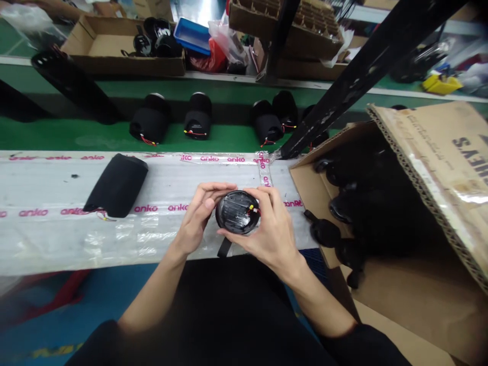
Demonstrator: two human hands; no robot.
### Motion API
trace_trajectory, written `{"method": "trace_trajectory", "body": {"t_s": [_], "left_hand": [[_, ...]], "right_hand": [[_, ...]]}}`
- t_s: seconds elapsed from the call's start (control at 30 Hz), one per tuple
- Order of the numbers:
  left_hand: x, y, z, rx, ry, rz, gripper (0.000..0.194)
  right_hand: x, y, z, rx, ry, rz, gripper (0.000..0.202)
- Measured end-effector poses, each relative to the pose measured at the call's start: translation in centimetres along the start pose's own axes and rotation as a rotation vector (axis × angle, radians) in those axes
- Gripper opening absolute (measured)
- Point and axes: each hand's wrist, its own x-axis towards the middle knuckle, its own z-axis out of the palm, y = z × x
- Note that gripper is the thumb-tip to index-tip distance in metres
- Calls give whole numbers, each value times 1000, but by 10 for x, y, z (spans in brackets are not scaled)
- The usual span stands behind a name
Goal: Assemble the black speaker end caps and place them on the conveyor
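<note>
A round black plastic part (235,213) with a shiny ribbed face is held above the near side of the bench, between both hands. Small red wires with a yellow connector (251,208) lie on its right side. My right hand (272,229) is closed round its right rim, thumb below and fingers above. Curved against the left rim is my left hand (198,216), its fingertips partly behind the part. A short black strap (224,248) hangs beneath. To the left, a black fabric-covered speaker body (118,185) lies on its side with thin wires sticking out.
Several black speaker bodies with wires, including one (197,116), stand on the green conveyor (110,138) behind the plastic-covered bench (46,234). An open cardboard box (404,295) of black round parts stands right. A slanted black post (358,71) crosses the right side.
</note>
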Motion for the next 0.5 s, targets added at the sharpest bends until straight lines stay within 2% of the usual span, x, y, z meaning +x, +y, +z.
{"method": "trace_trajectory", "body": {"t_s": [0.13, 0.2, 0.33, 0.43, 0.5], "left_hand": [[0, -3, 12, 83, 8, 4, 38], [0, -4, 18, 123, -5, -11, 41], [0, -5, 24, 199, 37, -11, 40], [1, 5, 24, 318, 84, 89, 34], [3, 21, 22, 520, 95, 204, 28]], "right_hand": [[-12, 1, 8, 119, 17, 66, 88], [-19, 5, 14, 193, 85, 64, 89], [-30, 18, 28, 191, 225, -10, 88], [-33, 22, 32, 179, 220, -9, 89], [-33, 21, 30, 190, 222, -4, 87]]}}
